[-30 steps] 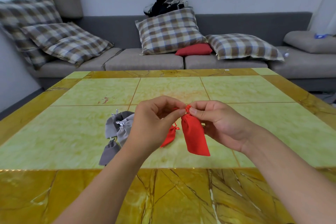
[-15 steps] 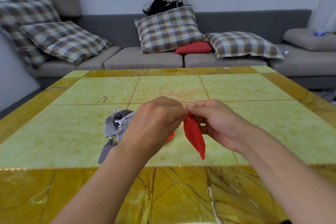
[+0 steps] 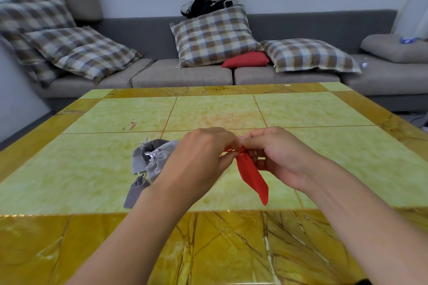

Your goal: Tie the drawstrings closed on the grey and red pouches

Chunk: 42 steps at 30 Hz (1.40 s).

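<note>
A: Status?

B: Red pouch (image 3: pixel 252 176) is in hand, hanging off the table (image 3: pixel 69 169) with its neck up between my two hands. Left hand (image 3: pixel 201 162) pinches the red cord at the neck, fingers curled tight. Right hand (image 3: pixel 278 157) pinches the gathered neck from the other side, thumb and forefinger pressed together on it.

A: Knot done?

B: Can't tell. My fingers cover it. Neck looks cinched, so I'd call it mid-tie.

A: Greys?

B: Grey pouches (image 3: pixel 152 162) lie in a heap on the table, just left of my left hand. Necks look gathered, with silver cords (image 3: pixel 151 154) bunched at two of them. Probably tied; third one (image 3: pixel 136 190) too small to confirm.

A: Other reds?

B: Left hand blocks that patch of table. Unknown.

A: Remaining?

B: Finish this knot, set it down, check for stragglers.
</note>
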Available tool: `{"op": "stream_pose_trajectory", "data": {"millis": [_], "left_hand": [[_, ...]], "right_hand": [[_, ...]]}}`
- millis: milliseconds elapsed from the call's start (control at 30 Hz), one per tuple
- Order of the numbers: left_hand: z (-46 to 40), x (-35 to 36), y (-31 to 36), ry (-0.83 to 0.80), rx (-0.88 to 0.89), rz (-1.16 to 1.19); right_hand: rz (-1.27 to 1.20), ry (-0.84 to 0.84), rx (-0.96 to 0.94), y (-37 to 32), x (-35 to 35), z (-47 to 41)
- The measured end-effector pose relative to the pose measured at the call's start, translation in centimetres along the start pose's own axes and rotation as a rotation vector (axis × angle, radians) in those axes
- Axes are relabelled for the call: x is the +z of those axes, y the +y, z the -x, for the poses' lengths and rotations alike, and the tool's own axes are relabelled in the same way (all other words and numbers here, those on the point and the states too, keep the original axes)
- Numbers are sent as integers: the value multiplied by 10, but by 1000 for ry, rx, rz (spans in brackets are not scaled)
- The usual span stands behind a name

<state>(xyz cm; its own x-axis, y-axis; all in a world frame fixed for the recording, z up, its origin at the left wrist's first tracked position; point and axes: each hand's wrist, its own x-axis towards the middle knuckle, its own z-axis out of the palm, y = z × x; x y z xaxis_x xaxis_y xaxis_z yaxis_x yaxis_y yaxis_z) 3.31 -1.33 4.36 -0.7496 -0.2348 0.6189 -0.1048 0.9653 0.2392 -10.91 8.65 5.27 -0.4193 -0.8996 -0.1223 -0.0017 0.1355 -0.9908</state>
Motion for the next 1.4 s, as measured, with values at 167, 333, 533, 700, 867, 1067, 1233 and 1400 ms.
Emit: {"op": "stream_pose_trajectory", "data": {"millis": [167,333,533,700,867,1067,1233,1400], "left_hand": [[0,-3,-1,-78,-20,2],[2,0,-5,-67,-76,97],[1,12,-8,-17,-262,232],[-2,12,-12,38,-271,239],[-3,14,-9,53,-305,284],[-2,18,-15,40,-304,260],[4,16,-23,-93,-497,439],[11,29,-40,-113,-887,696]], "right_hand": [[41,5,13,2,2,0],[34,26,-25,0,2,-1],[89,207,-99,1,-6,-6],[70,249,-171,2,-1,-7],[67,269,-177,5,-2,-9],[76,265,-162,10,-2,-11],[164,207,-100,15,-1,-13],[102,132,130,30,13,-28]]}}
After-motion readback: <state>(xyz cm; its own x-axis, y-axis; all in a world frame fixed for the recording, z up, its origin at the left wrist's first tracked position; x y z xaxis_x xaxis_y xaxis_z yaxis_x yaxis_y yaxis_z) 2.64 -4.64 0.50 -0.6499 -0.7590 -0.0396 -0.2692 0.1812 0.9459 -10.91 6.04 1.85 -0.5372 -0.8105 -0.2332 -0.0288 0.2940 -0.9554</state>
